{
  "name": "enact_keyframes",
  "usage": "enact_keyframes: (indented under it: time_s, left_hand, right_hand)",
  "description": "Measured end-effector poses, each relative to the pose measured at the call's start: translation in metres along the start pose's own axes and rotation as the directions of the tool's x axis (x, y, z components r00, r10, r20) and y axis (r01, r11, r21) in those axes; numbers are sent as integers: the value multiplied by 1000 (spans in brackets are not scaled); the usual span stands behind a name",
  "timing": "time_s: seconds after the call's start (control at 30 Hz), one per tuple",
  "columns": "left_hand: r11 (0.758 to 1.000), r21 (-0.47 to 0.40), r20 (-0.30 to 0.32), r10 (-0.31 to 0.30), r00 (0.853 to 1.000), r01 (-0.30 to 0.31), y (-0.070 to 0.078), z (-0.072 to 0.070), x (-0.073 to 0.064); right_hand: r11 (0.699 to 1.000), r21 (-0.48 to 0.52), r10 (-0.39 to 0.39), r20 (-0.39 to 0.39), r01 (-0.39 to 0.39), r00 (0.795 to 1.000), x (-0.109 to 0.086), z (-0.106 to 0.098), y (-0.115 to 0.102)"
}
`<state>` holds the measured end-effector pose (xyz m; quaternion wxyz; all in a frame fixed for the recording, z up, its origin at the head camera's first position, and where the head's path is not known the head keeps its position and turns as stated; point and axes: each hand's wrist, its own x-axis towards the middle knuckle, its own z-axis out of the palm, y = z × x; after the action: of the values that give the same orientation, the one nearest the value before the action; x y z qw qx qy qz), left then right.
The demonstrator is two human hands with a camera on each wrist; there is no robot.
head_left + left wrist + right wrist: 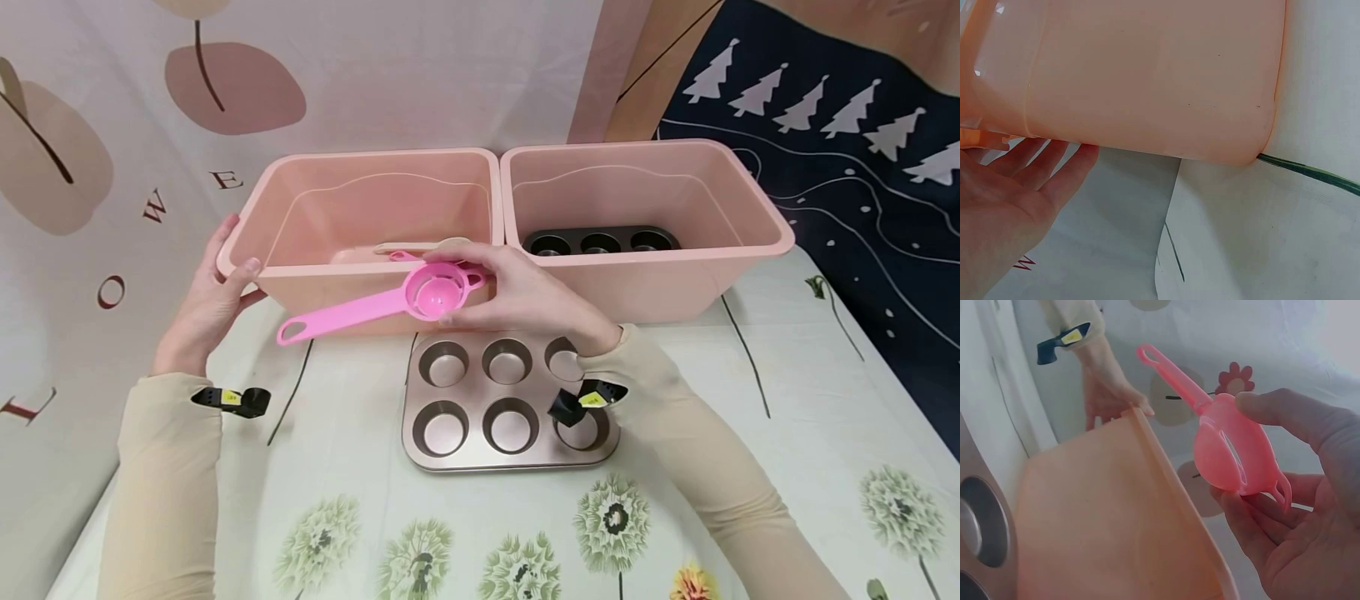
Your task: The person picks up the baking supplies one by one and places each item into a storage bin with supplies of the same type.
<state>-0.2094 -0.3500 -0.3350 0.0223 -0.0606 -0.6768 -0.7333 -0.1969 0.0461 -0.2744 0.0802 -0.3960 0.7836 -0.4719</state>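
A pink egg separator (pixel 437 297) with a long slotted handle is pinched between the thumb and fingers of my right hand (pixel 517 287). It is held at the front rim of the left pink bin (pixel 360 271), its handle pointing left. In the right wrist view the rounded cup of the egg separator (pixel 1222 450) and its side slit face the camera. My left hand (pixel 213 292) grips that bin's left front corner, thumb over the rim. From the left wrist, the fingers (pixel 1072 172) show against the bin's outer wall (pixel 1147 81).
Inside the left bin lies a pale, long-handled utensil (pixel 408 247), partly hidden. A second pink bin (pixel 645 283) adjoins it on the right, holding a dark muffin pan (pixel 600 242). In front, a bronze-coloured muffin tin (pixel 476 400) rests on the flower-print cloth (pixel 337 467).
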Motion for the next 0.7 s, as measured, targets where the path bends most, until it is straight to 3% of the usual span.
enact_keyframes:
  time_s: [0.23,0.5,0.7]
  left_hand:
    - [1000,30,14,-4,1000,4,0,-1,0]
    - [997,81,-7,-18,1000,18,1,0,0]
    - [997,68,-4,-24,1000,24,1,0,0]
  right_hand:
    - [1000,-8,24,-63,-25,998,3,-12,-4]
    - [994,62,101,-154,-93,983,6,-23,-6]
    - [985,122,144,-186,-123,972,10,-29,-2]
